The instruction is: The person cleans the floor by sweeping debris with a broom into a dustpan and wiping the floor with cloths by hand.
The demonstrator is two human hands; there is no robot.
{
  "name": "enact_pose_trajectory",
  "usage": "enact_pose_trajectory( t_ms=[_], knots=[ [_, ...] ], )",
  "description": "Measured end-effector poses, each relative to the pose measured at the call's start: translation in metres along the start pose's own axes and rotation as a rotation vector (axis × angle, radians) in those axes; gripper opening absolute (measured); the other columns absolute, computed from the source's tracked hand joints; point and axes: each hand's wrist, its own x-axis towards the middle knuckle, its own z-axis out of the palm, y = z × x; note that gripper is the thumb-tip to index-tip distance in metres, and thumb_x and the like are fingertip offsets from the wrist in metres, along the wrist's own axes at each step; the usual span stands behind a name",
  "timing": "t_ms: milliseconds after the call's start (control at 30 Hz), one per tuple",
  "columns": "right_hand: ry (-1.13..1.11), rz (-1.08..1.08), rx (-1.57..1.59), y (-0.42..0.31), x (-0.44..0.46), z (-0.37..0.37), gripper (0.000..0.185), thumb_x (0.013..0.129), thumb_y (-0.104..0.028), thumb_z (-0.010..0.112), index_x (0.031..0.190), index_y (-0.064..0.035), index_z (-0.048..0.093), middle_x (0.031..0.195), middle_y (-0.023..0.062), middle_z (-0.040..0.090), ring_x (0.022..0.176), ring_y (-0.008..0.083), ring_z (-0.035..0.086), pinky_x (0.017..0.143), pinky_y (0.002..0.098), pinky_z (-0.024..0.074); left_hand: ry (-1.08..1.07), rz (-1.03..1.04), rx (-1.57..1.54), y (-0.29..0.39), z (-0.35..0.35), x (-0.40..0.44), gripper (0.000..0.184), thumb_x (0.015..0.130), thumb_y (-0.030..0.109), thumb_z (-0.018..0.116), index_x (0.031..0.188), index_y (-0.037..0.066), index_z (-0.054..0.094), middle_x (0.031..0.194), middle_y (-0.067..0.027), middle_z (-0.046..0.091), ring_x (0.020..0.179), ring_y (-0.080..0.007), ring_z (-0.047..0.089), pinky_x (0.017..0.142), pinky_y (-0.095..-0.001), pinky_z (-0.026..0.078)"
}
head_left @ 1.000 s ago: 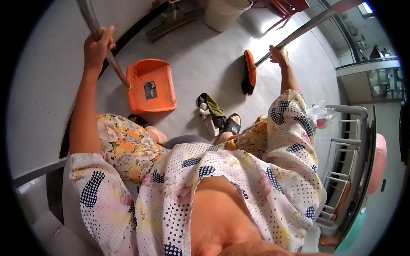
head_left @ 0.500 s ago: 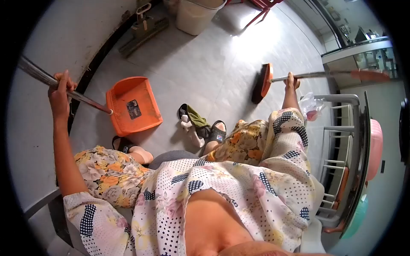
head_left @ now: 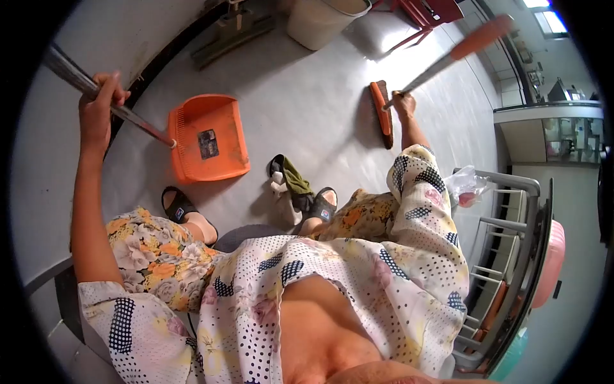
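My left hand (head_left: 97, 118) is closed round the metal pole of a long-handled orange dustpan (head_left: 227, 121), near the wall on the left. The pan lies on the floor with its black label facing up. Over on the right, my right hand (head_left: 404, 104) grips the shaft of a broom (head_left: 382, 118) just above its orange head. The broom's orange handle end points up to the upper right. Between my sandalled feet lies a bundle of cloth (head_left: 293, 179), olive green, grey and white, touching the sandal on the right.
A squeegee-like mop (head_left: 233, 41) and a whitish bin (head_left: 320, 25) stand at the back. Beyond them is a red chair (head_left: 428, 19). On the right is a grey metal rack (head_left: 505, 221) with a plastic bag (head_left: 465, 185) hanging there and a pink basin (head_left: 550, 256) on top.
My right hand has moved the broom to the left, and its handle now tilts up more steeply. The view has shifted a little; the dustpan remains in my left hand.
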Motion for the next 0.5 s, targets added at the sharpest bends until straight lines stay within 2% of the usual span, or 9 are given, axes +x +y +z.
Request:
enact_pose_trajectory(
  t_ms=[67,100,167,200,233,300,400,433,500],
  knots=[
    [-0.159,-0.005,0.038,-0.059,-0.044,-0.025,0.036,0.075,-0.034,0.054,0.076,-0.0013,0.068,0.071,0.0181,0.066,0.071,0.0306,0.066,0.067,0.0391,0.05,-0.001,-0.027,0.0,0.006,0.007,-0.003,0.028,0.09,0.018,0.056,0.065,0.008,0.045,0.062,0.0018,0.044,0.059,-0.0077,0.042,0.074,-0.0293,0.047],
    [-0.186,0.007,0.014,-0.058,-0.062,-0.033,0.034,0.077,-0.034,0.055,0.08,-0.003,0.068,0.071,0.0156,0.067,0.07,0.0255,0.066,0.066,0.0368,0.0499,-0.026,-0.049,-0.03,0.001,0.009,-0.007,0.029,0.09,0.018,0.056,0.065,0.008,0.046,0.062,0.0016,0.045,0.059,-0.0079,0.043,0.074,-0.0292,0.047],
    [-0.21,-0.174,0.026,-0.052,-0.05,-0.018,0.029,0.079,-0.031,0.058,0.085,-0.0057,0.069,0.072,0.0119,0.068,0.069,0.0199,0.064,0.062,0.034,0.0487,-0.002,-0.084,-0.042,0.002,0.008,-0.008,0.029,0.089,0.019,0.057,0.064,0.007,0.046,0.061,0.0013,0.045,0.059,-0.0083,0.044,0.074,-0.0288,0.047],
    [-0.254,-0.148,0.151,-0.065,-0.065,-0.029,0.024,0.079,-0.028,0.062,0.09,-0.0089,0.07,0.072,0.0064,0.067,0.066,0.0145,0.06,0.059,0.0305,0.0469,-0.033,-0.065,-0.027,-0.002,0.006,-0.007,0.03,0.088,0.02,0.057,0.063,0.007,0.047,0.061,0.0009,0.046,0.059,-0.009,0.045,0.073,-0.0282,0.047],
    [-0.217,-0.198,0.148,-0.061,-0.06,-0.016,0.028,0.079,-0.033,0.06,0.092,-0.0099,0.071,0.076,0.0085,0.069,0.073,0.0144,0.064,0.066,0.0292,0.0491,-0.066,-0.047,-0.012,-0.006,0.004,-0.006,0.032,0.088,0.021,0.058,0.062,0.006,0.047,0.06,0.0006,0.046,0.059,-0.0097,0.045,0.073,-0.0276,0.047],
    [-0.333,-0.253,0.303,-0.059,-0.065,-0.016,0.03,0.08,-0.031,0.061,0.092,-0.0058,0.07,0.075,0.0075,0.067,0.068,0.011,0.06,0.061,0.0273,0.0461,-0.174,0.014,0.058,-0.011,0.001,-0.003,0.03,0.092,0.022,0.054,0.067,0.008,0.046,0.063,0.0004,0.046,0.06,-0.0098,0.043,0.081,-0.0327,0.047],
    [-0.418,-0.313,0.427,-0.087,-0.107,-0.027,0.028,0.081,-0.026,0.06,0.095,-0.0038,0.068,0.069,0.003,0.061,0.065,0.0099,0.055,0.059,0.0265,0.0439,-0.145,0.056,-0.002,-0.024,0.002,-0.002,0.032,0.091,0.023,0.056,0.064,0.007,0.048,0.063,-0.0016,0.048,0.06,-0.0104,0.045,0.08,-0.031,0.047],
    [-0.501,-0.312,0.465,-0.099,-0.12,-0.029,0.025,0.084,-0.021,0.06,0.097,-0.0009,0.066,0.081,0.0045,0.06,0.073,0.0118,0.056,0.068,0.026,0.0493,-0.118,0.019,-0.044,-0.019,0.007,0.0,0.029,0.089,0.02,0.056,0.064,0.007,0.05,0.061,-0.0016,0.05,0.056,-0.0103,0.046,0.068,-0.0299,0.044],
    [-0.481,-0.466,0.462,-0.118,-0.153,-0.025,0.024,0.085,-0.021,0.06,0.096,-0.0012,0.066,0.076,0.0026,0.06,0.07,0.0098,0.054,0.063,0.0246,0.0459,-0.068,-0.047,-0.132,-0.009,0.016,0.001,0.025,0.087,0.014,0.056,0.063,0.007,0.054,0.057,-0.0016,0.055,0.046,-0.0102,0.048,0.045,-0.0278,0.038]
  ],
)
